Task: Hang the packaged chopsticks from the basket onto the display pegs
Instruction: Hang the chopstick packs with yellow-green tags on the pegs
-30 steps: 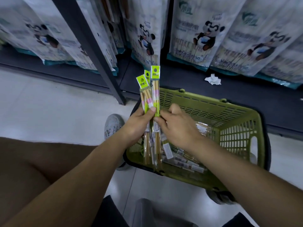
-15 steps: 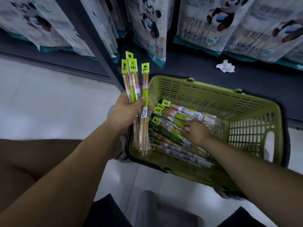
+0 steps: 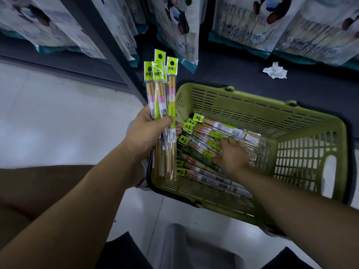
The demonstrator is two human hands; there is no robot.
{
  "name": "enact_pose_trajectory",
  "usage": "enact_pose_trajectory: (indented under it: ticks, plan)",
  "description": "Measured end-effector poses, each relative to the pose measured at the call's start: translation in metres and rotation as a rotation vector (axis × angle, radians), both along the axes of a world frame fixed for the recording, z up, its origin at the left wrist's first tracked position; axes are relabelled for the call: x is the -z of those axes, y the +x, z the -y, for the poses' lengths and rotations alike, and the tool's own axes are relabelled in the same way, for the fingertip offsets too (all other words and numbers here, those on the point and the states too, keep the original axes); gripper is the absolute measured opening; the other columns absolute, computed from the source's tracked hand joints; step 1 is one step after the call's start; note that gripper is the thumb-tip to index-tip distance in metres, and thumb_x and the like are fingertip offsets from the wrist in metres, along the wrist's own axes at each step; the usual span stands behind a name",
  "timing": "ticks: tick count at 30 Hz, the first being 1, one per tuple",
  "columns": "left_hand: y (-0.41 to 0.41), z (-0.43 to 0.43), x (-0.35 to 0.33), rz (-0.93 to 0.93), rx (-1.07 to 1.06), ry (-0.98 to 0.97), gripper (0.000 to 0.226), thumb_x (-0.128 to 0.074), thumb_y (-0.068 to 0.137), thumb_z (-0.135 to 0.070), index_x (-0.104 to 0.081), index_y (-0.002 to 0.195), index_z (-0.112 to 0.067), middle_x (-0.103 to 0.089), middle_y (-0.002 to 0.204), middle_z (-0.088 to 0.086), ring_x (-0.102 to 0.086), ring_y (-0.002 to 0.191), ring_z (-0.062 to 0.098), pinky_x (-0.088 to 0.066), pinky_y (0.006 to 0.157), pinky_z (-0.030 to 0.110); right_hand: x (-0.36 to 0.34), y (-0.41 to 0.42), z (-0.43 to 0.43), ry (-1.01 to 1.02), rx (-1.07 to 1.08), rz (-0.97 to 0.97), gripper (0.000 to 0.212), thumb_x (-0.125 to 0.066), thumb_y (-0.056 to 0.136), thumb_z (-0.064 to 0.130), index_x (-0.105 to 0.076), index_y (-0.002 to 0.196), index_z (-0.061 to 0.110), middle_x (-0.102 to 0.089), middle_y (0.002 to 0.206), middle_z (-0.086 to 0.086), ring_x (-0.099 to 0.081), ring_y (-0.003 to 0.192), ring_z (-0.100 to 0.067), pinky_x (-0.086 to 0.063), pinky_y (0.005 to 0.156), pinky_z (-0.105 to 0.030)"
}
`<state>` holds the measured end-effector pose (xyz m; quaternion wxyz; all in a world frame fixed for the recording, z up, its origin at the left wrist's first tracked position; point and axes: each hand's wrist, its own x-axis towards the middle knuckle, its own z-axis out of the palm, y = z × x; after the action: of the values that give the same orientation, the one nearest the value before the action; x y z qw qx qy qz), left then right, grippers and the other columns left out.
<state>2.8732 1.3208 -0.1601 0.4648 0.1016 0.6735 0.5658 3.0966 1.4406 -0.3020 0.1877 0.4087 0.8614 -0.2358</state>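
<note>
1. Right hand is down inside the basket, palm down, fingers stretched flat toward 9 o'clock over the loose packets. Blur hides the fingertips, but we see nothing pinched or lifted.
2. Left hand, at 9 o'clock of the right hand and just outside the basket's left wall, grips a bundle of several packets round the middle. The bundle stands upright, green header cards at 12 o'clock.
3. Loose packets lie under and around the right hand, long axes running from 10 o'clock to 4 o'clock, header cards at the 10 o'clock end, nearest the left hand. We judge the right hand the nearer one for the next pick, and a draw toward 10 o'clock would follow a packet's length.
4. Basket walls close in at 12 and 3 o'clock. Open room is straight up, then across toward 9 o'clock to the bundle.
5. Farther off at 12 o'clock lie the dark shelf base, a crumpled tissue and hanging panda bags, with a slanted post at 11 o'clock. No display peg is in view, so we cannot say which way the hanging reach goes.
</note>
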Motion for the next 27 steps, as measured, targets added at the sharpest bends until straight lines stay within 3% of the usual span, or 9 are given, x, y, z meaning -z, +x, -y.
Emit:
enact_pose_trajectory:
  ticks: [2, 7, 13, 17, 22, 27]
  plan:
    - [-0.002, 0.000, 0.001, 0.009, -0.005, -0.005, 0.032, -0.058, 0.097, 0.007, -0.057, 0.129, 0.002, -0.078, 0.085, 0.004, -0.078, 0.085, 0.025, -0.063, 0.071, 0.036, -0.001, -0.002, 0.002, 0.021, -0.025, 0.026, 0.075, -0.079, 0.080, 0.050, -0.046, 0.140, 0.020, -0.049, 0.133, -0.007, -0.050, 0.124, -0.030, -0.050, 0.087, -0.037]
    - [-0.003, 0.000, 0.002, 0.018, 0.001, 0.006, 0.032, -0.058, 0.097, 0.008, -0.056, 0.128, 0.003, -0.078, 0.086, 0.002, -0.078, 0.085, 0.026, -0.063, 0.071, 0.035, -0.002, -0.010, 0.002, 0.015, -0.050, 0.010, 0.060, -0.074, 0.088, 0.039, -0.049, 0.138, 0.018, -0.060, 0.129, -0.009, -0.056, 0.118, -0.031, -0.050, 0.085, -0.035]
    - [-0.004, 0.000, 0.004, 0.009, 0.006, 0.011, 0.032, -0.058, 0.097, 0.008, -0.055, 0.129, 0.003, -0.078, 0.086, 0.003, -0.078, 0.084, 0.026, -0.063, 0.070, 0.034, -0.006, -0.011, -0.017, -0.026, -0.062, -0.018, 0.025, -0.059, 0.093, 0.029, -0.066, 0.116, 0.020, -0.067, 0.107, -0.009, -0.061, 0.104, -0.031, -0.049, 0.073, -0.033]
    - [-0.004, 0.000, 0.005, 0.003, 0.014, 0.014, 0.033, -0.058, 0.097, 0.008, -0.056, 0.129, 0.002, -0.078, 0.088, 0.004, -0.078, 0.084, 0.026, -0.063, 0.070, 0.034, -0.003, -0.009, -0.025, 0.037, 0.000, -0.038, 0.024, -0.062, 0.095, 0.028, -0.068, 0.116, 0.018, -0.066, 0.111, -0.011, -0.057, 0.111, -0.033, -0.042, 0.070, -0.031]
    - [-0.006, 0.000, 0.008, -0.011, 0.026, 0.008, 0.030, -0.058, 0.096, 0.007, -0.059, 0.125, -0.001, -0.078, 0.088, 0.004, -0.078, 0.085, 0.026, -0.063, 0.072, 0.035, 0.002, -0.007, -0.034, 0.067, 0.058, -0.066, 0.039, -0.071, 0.092, 0.027, -0.064, 0.129, 0.014, -0.055, 0.131, -0.012, -0.044, 0.127, -0.034, -0.046, 0.097, -0.041]
    - [-0.006, 0.000, 0.008, -0.025, 0.038, 0.005, 0.028, -0.058, 0.097, 0.007, -0.060, 0.124, -0.001, -0.078, 0.088, 0.004, -0.078, 0.085, 0.025, -0.063, 0.071, 0.035, 0.004, -0.010, -0.041, 0.063, 0.069, -0.046, 0.048, -0.073, 0.091, 0.031, -0.057, 0.132, 0.012, -0.061, 0.127, -0.014, -0.050, 0.123, -0.035, -0.049, 0.092, -0.041]
